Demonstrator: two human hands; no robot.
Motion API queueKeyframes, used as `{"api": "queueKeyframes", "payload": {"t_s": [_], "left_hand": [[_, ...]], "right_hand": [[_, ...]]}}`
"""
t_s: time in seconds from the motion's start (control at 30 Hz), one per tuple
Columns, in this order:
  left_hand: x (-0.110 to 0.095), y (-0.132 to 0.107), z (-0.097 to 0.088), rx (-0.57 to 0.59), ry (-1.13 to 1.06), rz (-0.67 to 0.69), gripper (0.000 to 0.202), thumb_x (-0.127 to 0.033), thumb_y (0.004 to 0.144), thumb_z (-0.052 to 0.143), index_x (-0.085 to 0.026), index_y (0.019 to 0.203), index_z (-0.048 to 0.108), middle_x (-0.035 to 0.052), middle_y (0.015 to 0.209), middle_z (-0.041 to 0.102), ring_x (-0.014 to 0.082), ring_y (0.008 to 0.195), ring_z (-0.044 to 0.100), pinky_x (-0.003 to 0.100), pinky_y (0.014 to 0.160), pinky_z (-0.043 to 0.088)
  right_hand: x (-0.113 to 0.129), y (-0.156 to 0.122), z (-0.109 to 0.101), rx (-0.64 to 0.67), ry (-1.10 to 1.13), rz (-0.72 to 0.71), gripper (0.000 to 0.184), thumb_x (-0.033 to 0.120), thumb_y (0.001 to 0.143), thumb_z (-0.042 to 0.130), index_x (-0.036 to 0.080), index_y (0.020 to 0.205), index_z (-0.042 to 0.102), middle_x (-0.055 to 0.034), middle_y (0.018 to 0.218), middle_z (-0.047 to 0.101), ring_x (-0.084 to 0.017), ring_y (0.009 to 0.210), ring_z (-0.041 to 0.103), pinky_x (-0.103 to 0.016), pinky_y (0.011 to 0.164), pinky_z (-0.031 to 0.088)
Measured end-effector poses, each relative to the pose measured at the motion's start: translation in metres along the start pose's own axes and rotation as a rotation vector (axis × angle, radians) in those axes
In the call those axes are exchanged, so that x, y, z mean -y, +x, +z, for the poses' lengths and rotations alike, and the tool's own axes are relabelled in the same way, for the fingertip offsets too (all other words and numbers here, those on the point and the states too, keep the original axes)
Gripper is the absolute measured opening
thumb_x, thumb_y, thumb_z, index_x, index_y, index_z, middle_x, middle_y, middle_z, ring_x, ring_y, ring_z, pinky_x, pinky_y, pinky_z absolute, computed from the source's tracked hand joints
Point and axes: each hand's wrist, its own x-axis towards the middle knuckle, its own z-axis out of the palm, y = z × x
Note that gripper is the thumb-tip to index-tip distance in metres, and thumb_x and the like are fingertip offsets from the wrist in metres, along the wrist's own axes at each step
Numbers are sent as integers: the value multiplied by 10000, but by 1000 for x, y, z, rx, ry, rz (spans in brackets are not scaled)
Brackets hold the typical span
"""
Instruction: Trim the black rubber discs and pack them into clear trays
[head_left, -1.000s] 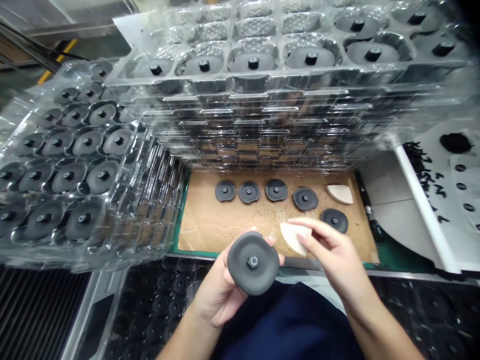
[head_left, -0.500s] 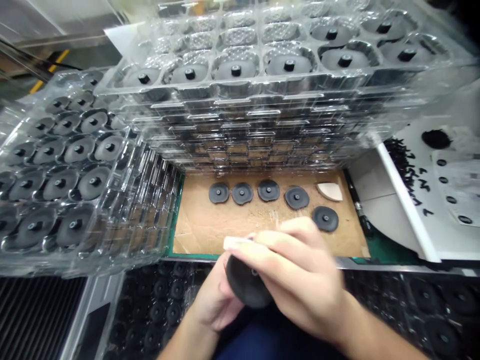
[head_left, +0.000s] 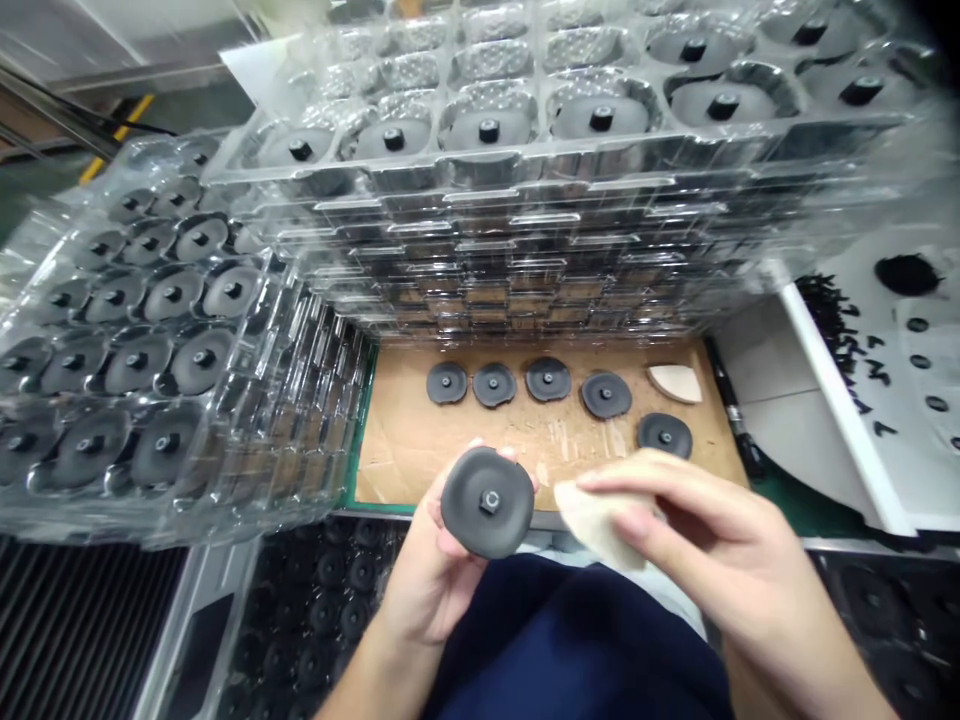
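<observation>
Stacked clear plastic trays [head_left: 315,400] holding dark discs rise on the left. Above a cardboard sheet [head_left: 405,450], the left hand [head_left: 424,590] cups a dark rubber disc [head_left: 472,505] by its rim, central stud facing up; it looks light and fairly stiff, best held at the edge. Just beside it, the right hand [head_left: 720,540], fingers curled, pinches a pale wedge-shaped pad [head_left: 592,520], apparently soft.

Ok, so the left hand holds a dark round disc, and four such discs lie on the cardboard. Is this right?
Not four: the head view shows five discs lying on the cardboard. The left hand does hold the dark round disc.
</observation>
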Motion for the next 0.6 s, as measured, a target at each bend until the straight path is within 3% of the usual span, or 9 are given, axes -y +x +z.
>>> {"api": "queueKeyframes", "payload": {"t_s": [0.07,0.1,0.13,0.23,0.27,0.3,0.43,0.6], "left_hand": [[2,1,-1,-12,21,21,576,-321,512,849,-261,1058,674,28,1082,700,183,970,646,233,856,501],[2,2,-2,-24,32,32,593,-311,496,857,-256,1057,675,29,1077,703,175,969,644,214,849,499],[2,2,-4,-42,40,36,603,-308,486,861,-256,1058,675,29,1081,702,173,970,644,201,838,500],[-1,4,-11,-82,29,17,585,-343,495,850,-278,1049,675,21,1119,687,194,979,650,209,809,520],[-2,5,-13,-83,17,9,568,-365,506,839,-285,1045,677,18,1120,686,197,963,657,221,811,524],[-3,5,-15,-86,7,1,555,-384,525,825,-289,1050,675,18,1121,684,195,948,662,235,827,523],[-4,7,-16,-94,-10,-46,665,-434,584,775,-309,1206,577,38,1158,659,206,973,649,303,914,491],[-2,5,-15,-81,-55,-95,623,-416,628,754,-309,1213,567,19,1171,652,207,1034,628,282,938,470]], "right_hand": [[2,6,6,-95,-99,-130,229,172,866,565,289,1043,650,20,916,683,-121,809,608,-215,686,454],[4,8,7,-70,-131,-160,232,159,869,550,260,1052,651,4,889,680,-125,790,602,-231,703,451],[6,8,8,8,-138,-153,219,158,874,534,238,1032,663,-4,847,677,-126,759,598,-240,701,450],[0,3,4,414,58,22,177,248,885,529,233,905,704,9,752,673,-113,664,603,-216,618,459],[-7,1,2,502,130,80,180,294,880,540,238,878,711,10,761,684,-116,668,618,-210,612,470],[-17,-2,1,508,151,122,191,333,871,548,239,864,714,7,783,698,-126,692,638,-212,629,486],[-74,-6,11,137,-131,223,254,350,885,493,213,944,699,-51,936,711,-194,870,663,-293,763,524],[-128,-9,35,-129,-382,187,321,339,891,442,183,1076,653,-130,1073,584,-276,1052,547,-475,925,429]]}}
